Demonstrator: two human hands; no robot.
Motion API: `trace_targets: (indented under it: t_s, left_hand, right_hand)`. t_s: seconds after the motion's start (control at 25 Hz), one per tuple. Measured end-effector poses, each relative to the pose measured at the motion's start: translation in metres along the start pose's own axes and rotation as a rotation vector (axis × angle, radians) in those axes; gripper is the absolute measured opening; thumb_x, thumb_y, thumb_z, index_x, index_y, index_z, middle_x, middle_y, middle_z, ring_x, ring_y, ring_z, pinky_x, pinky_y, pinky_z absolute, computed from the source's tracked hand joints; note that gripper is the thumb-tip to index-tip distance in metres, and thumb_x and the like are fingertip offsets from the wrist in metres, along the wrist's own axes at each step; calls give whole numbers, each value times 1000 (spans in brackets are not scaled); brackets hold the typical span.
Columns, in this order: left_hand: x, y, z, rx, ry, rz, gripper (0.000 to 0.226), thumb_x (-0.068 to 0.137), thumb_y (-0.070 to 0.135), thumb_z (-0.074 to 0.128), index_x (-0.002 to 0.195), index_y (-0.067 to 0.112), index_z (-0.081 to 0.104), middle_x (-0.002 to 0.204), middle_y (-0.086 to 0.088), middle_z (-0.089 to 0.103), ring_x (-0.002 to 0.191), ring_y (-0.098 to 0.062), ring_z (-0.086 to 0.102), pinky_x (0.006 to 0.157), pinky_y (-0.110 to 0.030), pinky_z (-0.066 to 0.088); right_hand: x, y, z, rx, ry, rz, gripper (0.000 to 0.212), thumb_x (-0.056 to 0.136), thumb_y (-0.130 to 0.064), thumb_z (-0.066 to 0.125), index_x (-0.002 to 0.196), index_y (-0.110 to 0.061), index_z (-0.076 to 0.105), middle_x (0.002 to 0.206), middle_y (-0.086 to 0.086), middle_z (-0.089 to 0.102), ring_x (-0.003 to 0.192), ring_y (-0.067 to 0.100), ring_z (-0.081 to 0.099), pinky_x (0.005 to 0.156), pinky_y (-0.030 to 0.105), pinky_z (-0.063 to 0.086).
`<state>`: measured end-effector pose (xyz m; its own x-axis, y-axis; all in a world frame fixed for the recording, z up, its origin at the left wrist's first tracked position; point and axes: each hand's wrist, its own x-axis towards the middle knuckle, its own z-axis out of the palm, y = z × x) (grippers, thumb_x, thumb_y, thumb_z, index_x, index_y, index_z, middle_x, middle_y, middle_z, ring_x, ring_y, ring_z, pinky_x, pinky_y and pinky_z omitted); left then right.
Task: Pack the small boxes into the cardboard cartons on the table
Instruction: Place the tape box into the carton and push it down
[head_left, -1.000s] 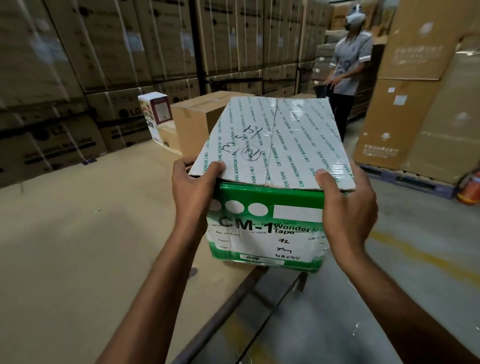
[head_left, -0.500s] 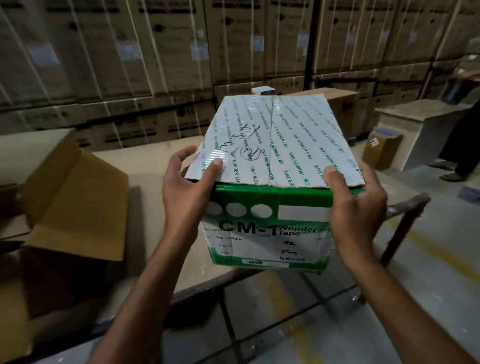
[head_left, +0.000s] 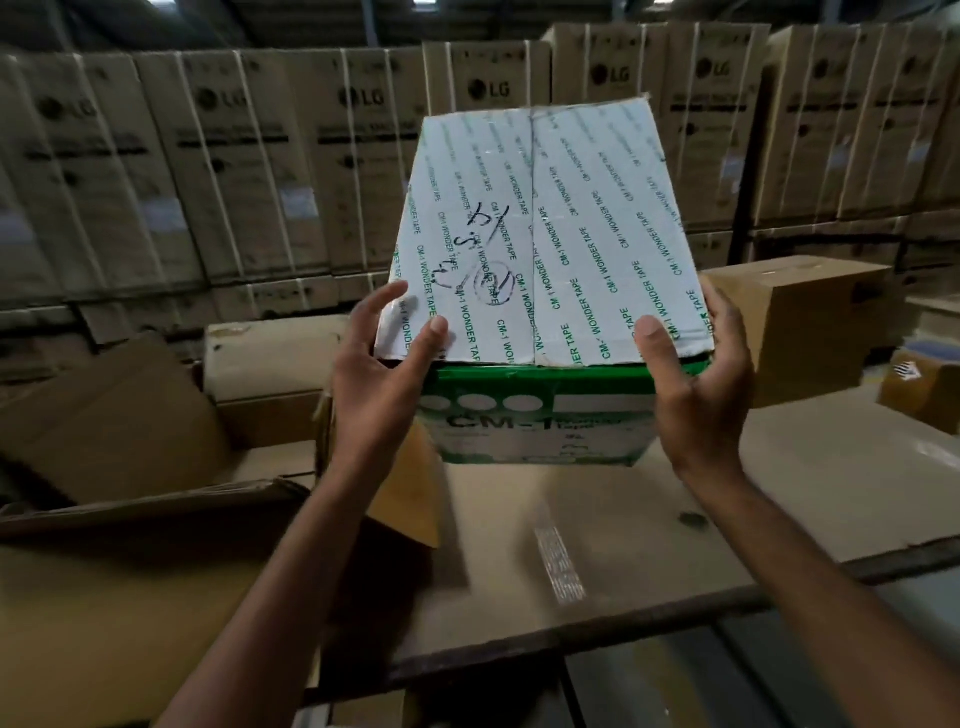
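I hold a green and white Wonder Tape box (head_left: 545, 249) up in front of me, above the table (head_left: 649, 499). Its taped white top faces me and carries handwritten marks. My left hand (head_left: 379, 374) grips its left near corner, thumb on the top. My right hand (head_left: 696, 384) grips its right near corner the same way. An open cardboard carton (head_left: 119, 431) with raised flaps lies at the left on the table, its inside mostly hidden.
A closed brown carton (head_left: 800, 322) stands on the table behind the right hand. Another brown box (head_left: 270, 374) sits behind the left hand. Stacked LG cartons (head_left: 234, 171) form a wall behind the table. The table's metal front edge (head_left: 597, 634) runs below my arms.
The view has swung left across the table while I carry the box. The box has risen and moved over the table, and the open carton at left has come closer.
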<state>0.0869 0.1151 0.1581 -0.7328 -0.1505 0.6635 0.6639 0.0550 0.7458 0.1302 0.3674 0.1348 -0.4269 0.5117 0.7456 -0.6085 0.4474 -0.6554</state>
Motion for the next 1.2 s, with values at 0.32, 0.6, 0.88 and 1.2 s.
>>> trace_targets:
  t_s: [0.32,0.6,0.88,1.2]
  left_hand:
    - [114,19,-143,25,86,266,50,94,26,76,138,17,55,139,-2,57,114,-8,69,76,-32,64]
    - [195,-7,-248,167,221,390,49,93,33,77,135,15,58,133,-14,61,109,-24,72,80,-38,64]
    - [225,-68,-329,374,353,254,37,88,44,78,123,33,69,123,14,64,110,-16,70,78,-47,65]
    - [228,-149,-386,361,145,-72,32,89,35,80,120,28,73,114,8,72,90,-13,77,71,-40,66]
  right_hand:
    - [25,-77,174,97,3,-201,68,96,-47,68,151,-12,48,144,1,61,131,11,58,109,40,48]
    - [38,-88,317,203,-258,-202,80,96,-46,68,159,-12,33,160,6,44,145,12,43,120,35,36]
    - [2,-64,430,223,-477,-25,79,99,-38,68,162,-16,27,163,4,38,114,-14,55,96,6,43]
    - [-57,-6,485,97,-623,276,64,91,-53,72,146,-29,49,115,-24,66,107,5,67,91,33,57]
